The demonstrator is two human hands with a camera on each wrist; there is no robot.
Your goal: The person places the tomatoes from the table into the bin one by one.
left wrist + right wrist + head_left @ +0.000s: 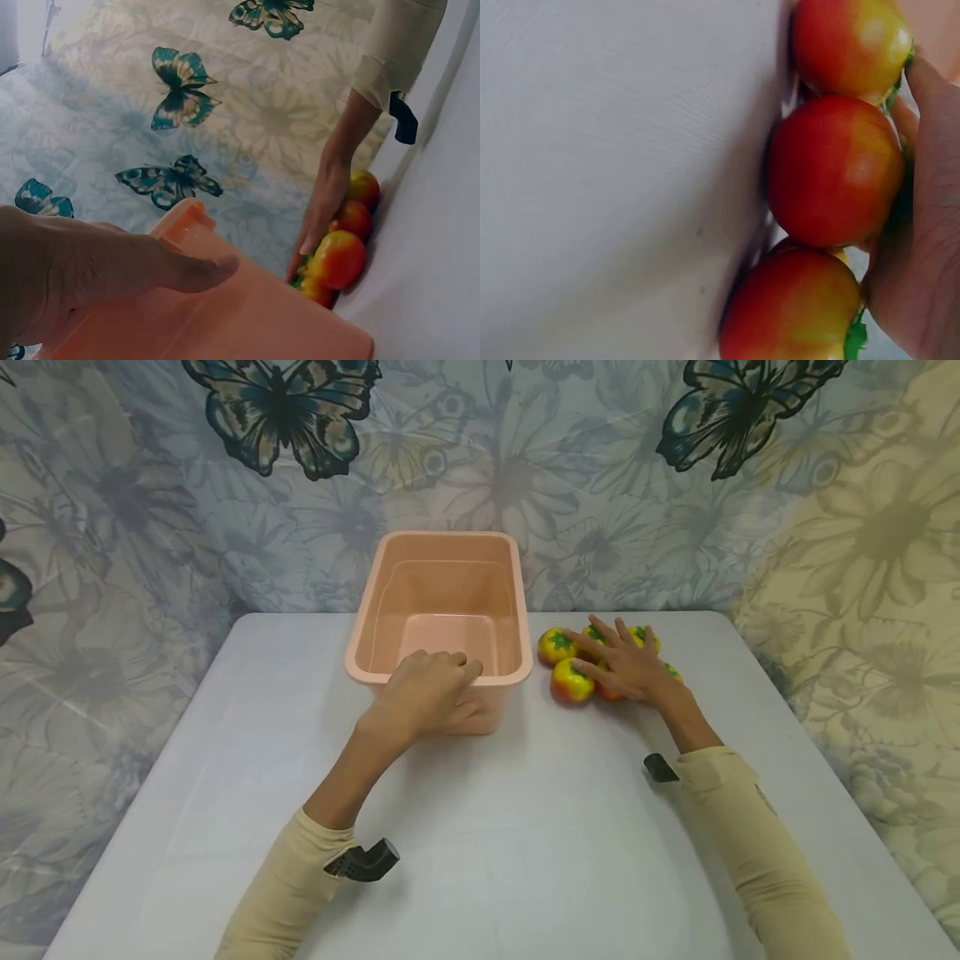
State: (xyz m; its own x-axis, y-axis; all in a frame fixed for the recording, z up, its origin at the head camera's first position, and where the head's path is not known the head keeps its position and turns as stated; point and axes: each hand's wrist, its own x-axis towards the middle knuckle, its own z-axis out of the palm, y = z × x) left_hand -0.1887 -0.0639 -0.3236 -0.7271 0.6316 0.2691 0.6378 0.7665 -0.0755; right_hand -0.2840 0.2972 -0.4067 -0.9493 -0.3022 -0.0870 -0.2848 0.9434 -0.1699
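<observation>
A peach plastic tub (438,545) stands near the back edge of the table, and its inside shows bare in the head view. My left hand (431,693) grips the tub's near rim, with the thumb down the outer wall, as the left wrist view shows. To the right of the tub, several red-and-yellow tomatoes (572,682) with green tops sit in a tight cluster. My right hand (630,664) lies over them with fingers spread, partly hiding some. In the right wrist view, tomatoes (836,172) line up beside the palm.
The white table (495,860) reaches close to a cloth backdrop (600,527) printed with butterflies and flowers. Dark wrist cameras (363,862) stick out from both beige sleeves (757,852).
</observation>
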